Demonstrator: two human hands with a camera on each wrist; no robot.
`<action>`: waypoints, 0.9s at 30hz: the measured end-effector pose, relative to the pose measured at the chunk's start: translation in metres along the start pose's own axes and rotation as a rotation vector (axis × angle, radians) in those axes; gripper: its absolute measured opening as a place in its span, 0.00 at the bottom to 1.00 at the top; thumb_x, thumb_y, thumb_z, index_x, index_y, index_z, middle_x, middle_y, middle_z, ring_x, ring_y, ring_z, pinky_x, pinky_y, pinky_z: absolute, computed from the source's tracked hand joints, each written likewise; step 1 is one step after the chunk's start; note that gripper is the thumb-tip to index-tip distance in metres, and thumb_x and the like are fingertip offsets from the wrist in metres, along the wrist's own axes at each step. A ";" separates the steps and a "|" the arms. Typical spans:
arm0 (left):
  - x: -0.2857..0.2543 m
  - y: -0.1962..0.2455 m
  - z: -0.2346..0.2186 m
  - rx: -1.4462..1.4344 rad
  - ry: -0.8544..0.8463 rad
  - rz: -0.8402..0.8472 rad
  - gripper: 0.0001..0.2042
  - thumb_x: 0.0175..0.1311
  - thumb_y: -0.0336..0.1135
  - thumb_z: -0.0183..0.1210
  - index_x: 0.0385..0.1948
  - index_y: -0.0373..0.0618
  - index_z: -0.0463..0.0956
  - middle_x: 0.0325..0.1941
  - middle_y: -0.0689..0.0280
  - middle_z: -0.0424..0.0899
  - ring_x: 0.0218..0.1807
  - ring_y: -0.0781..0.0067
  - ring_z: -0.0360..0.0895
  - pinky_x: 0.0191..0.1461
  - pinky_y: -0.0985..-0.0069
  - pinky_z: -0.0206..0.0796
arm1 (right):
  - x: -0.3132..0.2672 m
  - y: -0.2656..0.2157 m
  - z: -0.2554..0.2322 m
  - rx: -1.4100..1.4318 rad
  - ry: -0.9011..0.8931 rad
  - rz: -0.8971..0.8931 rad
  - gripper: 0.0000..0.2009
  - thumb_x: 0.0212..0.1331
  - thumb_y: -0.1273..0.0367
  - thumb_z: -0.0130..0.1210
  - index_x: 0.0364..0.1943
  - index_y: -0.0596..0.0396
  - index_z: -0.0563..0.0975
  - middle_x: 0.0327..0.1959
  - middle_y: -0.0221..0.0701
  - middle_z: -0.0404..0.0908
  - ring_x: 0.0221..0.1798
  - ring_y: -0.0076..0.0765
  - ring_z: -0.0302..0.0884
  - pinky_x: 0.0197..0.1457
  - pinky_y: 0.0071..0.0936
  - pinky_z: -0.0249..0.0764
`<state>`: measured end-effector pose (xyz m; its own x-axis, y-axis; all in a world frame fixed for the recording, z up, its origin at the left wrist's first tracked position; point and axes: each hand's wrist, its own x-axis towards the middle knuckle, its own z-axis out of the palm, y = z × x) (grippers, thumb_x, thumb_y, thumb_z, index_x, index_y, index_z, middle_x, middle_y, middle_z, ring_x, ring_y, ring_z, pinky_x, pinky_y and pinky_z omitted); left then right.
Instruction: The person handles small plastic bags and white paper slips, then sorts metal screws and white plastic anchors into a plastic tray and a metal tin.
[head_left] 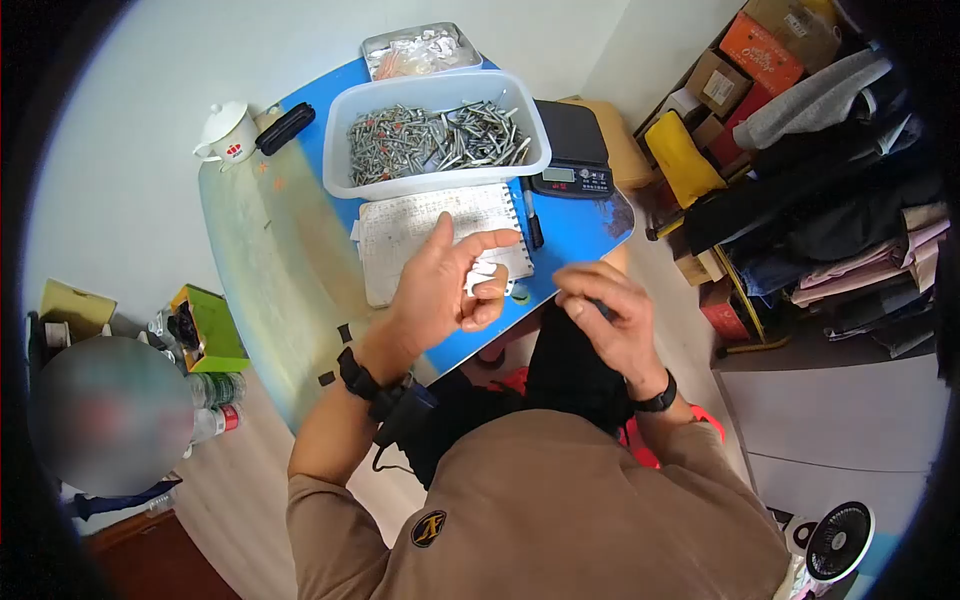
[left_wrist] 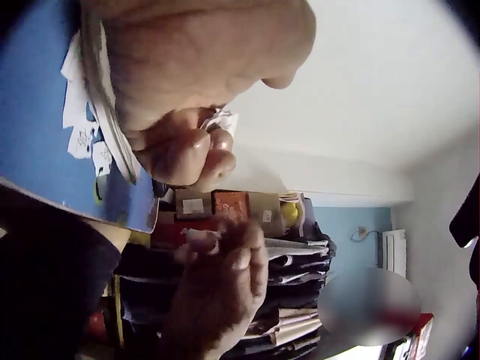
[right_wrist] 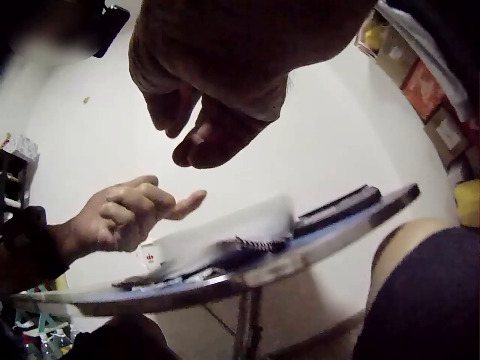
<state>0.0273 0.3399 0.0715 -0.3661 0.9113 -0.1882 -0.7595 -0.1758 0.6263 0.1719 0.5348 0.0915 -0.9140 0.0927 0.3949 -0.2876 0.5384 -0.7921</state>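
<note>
My left hand point(head_left: 428, 290) is over the notebook, thumb and index finger stretched apart. Its lower fingers curl round small white paper pieces point(head_left: 482, 277), which also peek out beside the fingers in the left wrist view. To the right, past the table edge, is my right hand point(head_left: 612, 318), its fingers loosely bent; the right wrist view shows a gap between thumb and fingers with nothing in it. Below the left hand lies the open spiral notebook point(head_left: 395, 235) with handwriting. More white paper tags point(left_wrist: 81, 142) lie by the notebook's edge on the blue tabletop.
Behind the notebook, a plastic tub point(head_left: 337, 165) holds many screws or nails. Around it are a metal tray point(head_left: 372, 48), a black digital scale point(head_left: 570, 150), a pen point(head_left: 533, 225), a black case point(head_left: 286, 128) and a lidded white mug point(head_left: 228, 132). A clothes rack point(head_left: 755, 285) stands right.
</note>
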 end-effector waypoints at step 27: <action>-0.090 -0.060 0.013 0.963 0.216 0.292 0.25 0.66 0.43 0.57 0.61 0.41 0.67 0.51 0.48 0.80 0.44 0.51 0.81 0.51 0.61 0.74 | -0.008 0.053 0.001 0.753 0.087 0.461 0.05 0.60 0.72 0.58 0.33 0.61 0.79 0.24 0.29 0.79 0.21 0.18 0.69 0.23 0.17 0.63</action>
<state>0.1131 0.2729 0.0604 -0.6287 0.7776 -0.0036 0.0932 0.0799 0.9924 0.1637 0.5614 0.0454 -0.9693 0.2442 -0.0297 -0.0358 -0.2595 -0.9651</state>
